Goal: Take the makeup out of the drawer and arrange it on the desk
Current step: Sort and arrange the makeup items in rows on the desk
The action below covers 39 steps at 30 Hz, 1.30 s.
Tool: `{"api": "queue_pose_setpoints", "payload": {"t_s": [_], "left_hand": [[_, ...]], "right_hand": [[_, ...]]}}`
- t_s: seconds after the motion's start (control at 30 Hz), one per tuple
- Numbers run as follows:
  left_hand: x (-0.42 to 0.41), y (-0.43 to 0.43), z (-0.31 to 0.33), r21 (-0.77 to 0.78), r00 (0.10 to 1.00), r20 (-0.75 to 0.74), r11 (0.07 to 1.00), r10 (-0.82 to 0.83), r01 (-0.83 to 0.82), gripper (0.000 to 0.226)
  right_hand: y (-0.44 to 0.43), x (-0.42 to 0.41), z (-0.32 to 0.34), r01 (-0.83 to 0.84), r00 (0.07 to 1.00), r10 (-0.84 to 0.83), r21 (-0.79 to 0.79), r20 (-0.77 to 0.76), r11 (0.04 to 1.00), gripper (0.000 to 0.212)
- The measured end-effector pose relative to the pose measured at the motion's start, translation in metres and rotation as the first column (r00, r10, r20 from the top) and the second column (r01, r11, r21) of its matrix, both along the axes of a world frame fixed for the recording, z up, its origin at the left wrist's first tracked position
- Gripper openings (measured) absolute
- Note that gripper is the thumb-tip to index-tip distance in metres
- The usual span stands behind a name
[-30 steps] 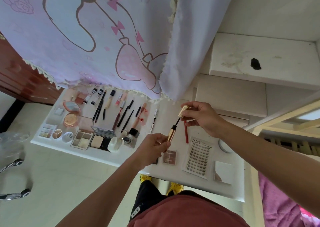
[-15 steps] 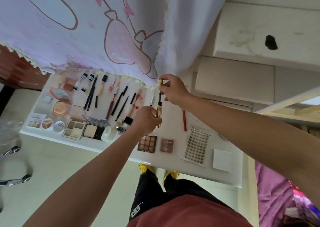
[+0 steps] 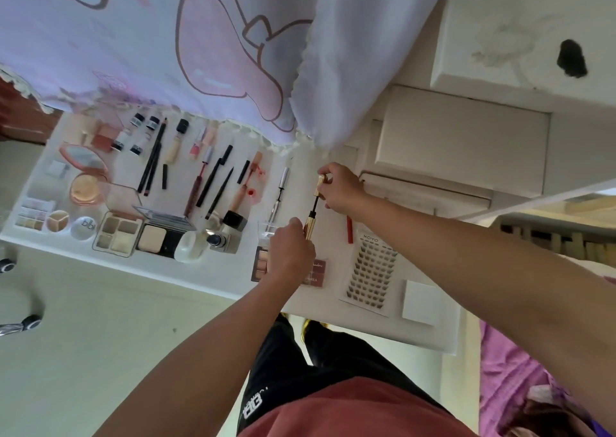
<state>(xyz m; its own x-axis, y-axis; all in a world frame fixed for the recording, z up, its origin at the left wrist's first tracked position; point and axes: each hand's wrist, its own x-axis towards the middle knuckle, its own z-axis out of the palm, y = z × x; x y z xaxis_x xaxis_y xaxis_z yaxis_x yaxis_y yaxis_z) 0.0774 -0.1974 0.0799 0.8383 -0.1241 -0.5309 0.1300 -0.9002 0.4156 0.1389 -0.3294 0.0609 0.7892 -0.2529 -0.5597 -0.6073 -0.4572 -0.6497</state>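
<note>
Head view is showing left fingers pinching the gold mascara tube, right fingers pinching its wand cap; the wet brush risks smearing the tabletop

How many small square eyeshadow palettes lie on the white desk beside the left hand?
2: a brown square palette, partly covered by the left hand, and a maroon square palette to its right. Hand may hide more.

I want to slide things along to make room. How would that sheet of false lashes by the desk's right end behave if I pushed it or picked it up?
The lash sheet lies thin and flat on the desk, so it probably slides easily and feels light. Lifted by one corner, it may flex. Its small lash clusters look delicate, so press on the card's margin.
</note>
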Motion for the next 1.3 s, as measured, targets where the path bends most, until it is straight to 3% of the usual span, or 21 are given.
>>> {"api": "queue_pose_setpoints", "payload": {"t_s": [0.17, 0.43, 0.77, 0.9, 1.0, 1.1, 1.3], "left_hand": [[-0.004, -0.005, -0.015, 0.059, 0.994, 0.058, 0.994, -0.097, 0.094, 0.014], [-0.009, -0.010, -0.031, 0.121, 0.961, 0.130, 0.965, -0.246, 0.231, 0.021], [-0.012, -0.001, -0.035, 0.131, 0.954, 0.118, 0.956, -0.277, 0.262, 0.020], [-0.017, 0.008, -0.026, 0.130, 0.945, 0.139, 0.951, -0.297, 0.280, 0.020], [-0.022, 0.017, -0.014, 0.141, 0.924, 0.179, 0.938, -0.338, 0.315, 0.019], [-0.025, 0.027, -0.005, 0.144, 0.922, 0.187, 0.938, -0.339, 0.316, 0.020], [-0.026, 0.050, 0.008, 0.120, 0.929, 0.230, 0.956, -0.289, 0.267, 0.016]], "right_hand": [[0.000, 0.008, -0.017, -0.063, 0.996, 0.056, -0.111, -0.064, 0.992, 0.035], [-0.004, 0.020, -0.035, -0.173, 0.982, 0.142, -0.276, -0.128, 0.945, 0.037], [-0.003, 0.010, -0.036, -0.231, 0.972, 0.209, -0.261, -0.109, 0.937, 0.047], [-0.006, -0.011, -0.020, -0.255, 0.965, 0.261, -0.276, -0.014, 0.927, 0.039], [-0.015, -0.045, -0.010, -0.221, 0.972, 0.233, -0.256, 0.018, 0.941, 0.031], [-0.031, -0.077, -0.015, -0.205, 0.978, 0.187, -0.301, -0.088, 0.931, 0.017], [-0.040, -0.083, -0.022, -0.179, 0.977, 0.104, -0.463, -0.184, 0.868, 0.036]]}}
